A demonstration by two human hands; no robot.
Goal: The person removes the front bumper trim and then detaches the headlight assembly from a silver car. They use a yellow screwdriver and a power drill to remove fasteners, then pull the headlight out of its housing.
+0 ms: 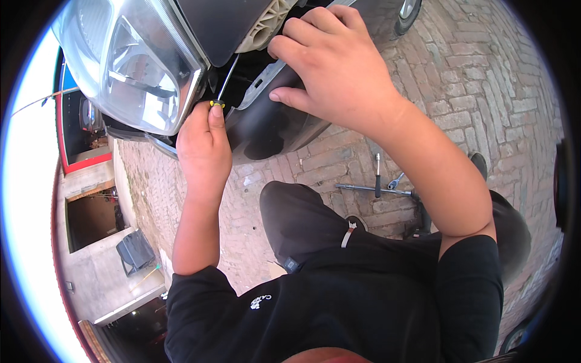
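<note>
My left hand (203,142) is closed round the yellow-and-black handle of a screwdriver (227,78). Its thin metal shaft runs up into the dark gap between the car's headlight (142,78) and the front bumper (260,124); the tip is hidden in there. My right hand (330,66) grips the upper edge of the dark bumper, thumb on its outer face and fingers hooked over the top. A grey metal-looking strip with a slot (260,81) lies along that edge. Beyond the gap sits a beige ribbed plastic part (266,24).
On the brick paving (466,78) to my right lie a black-handled tool (377,175), a long metal bar (363,187) and a ratchet-like tool (396,180). My bent knee (290,206) is just below the bumper. A dark bin-like container (135,251) stands by the building at left.
</note>
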